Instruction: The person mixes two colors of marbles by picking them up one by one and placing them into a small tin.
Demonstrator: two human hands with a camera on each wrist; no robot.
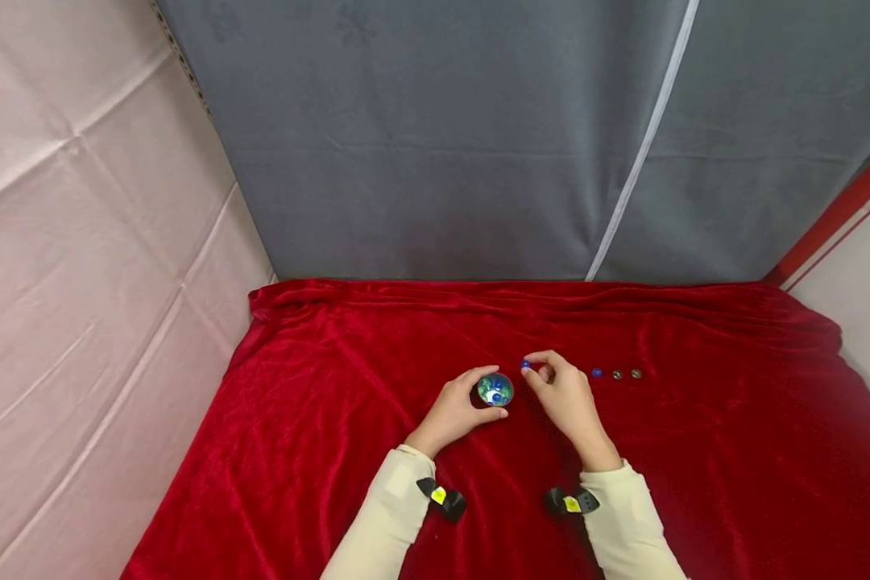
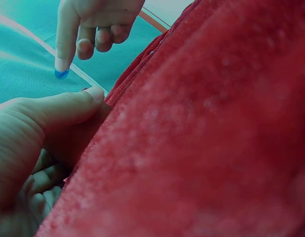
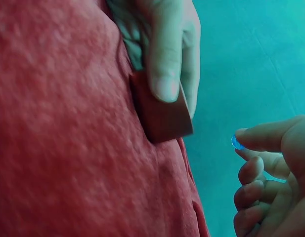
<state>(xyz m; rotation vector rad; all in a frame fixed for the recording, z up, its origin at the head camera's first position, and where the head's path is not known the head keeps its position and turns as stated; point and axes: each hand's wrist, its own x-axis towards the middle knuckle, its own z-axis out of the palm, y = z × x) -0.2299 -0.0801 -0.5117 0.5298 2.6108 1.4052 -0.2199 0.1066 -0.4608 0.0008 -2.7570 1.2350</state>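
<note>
My left hand [image 1: 458,412] holds a small round bowl [image 1: 484,387] between thumb and fingers, its inside patterned blue and green. Two blue marbles [image 1: 496,398] appear to lie in it. The bowl's plain brown outer wall [image 3: 164,121] shows in the right wrist view, with the left thumb against it. Just right of the bowl, my right hand [image 1: 567,400] pinches a blue marble [image 1: 525,364] between thumb and index finger, above the cloth. That marble [image 2: 62,74] also shows at the fingertips in the left wrist view. The bowl is hidden there behind the left hand.
To the right of my right hand, a blue marble [image 1: 597,372] and two clear, darkish marbles [image 1: 617,374] lie in a short row. Wrinkled red velvet cloth [image 1: 319,451] covers the table. A grey curtain [image 1: 420,145] hangs behind, and a pale covered wall [image 1: 94,266] stands at left.
</note>
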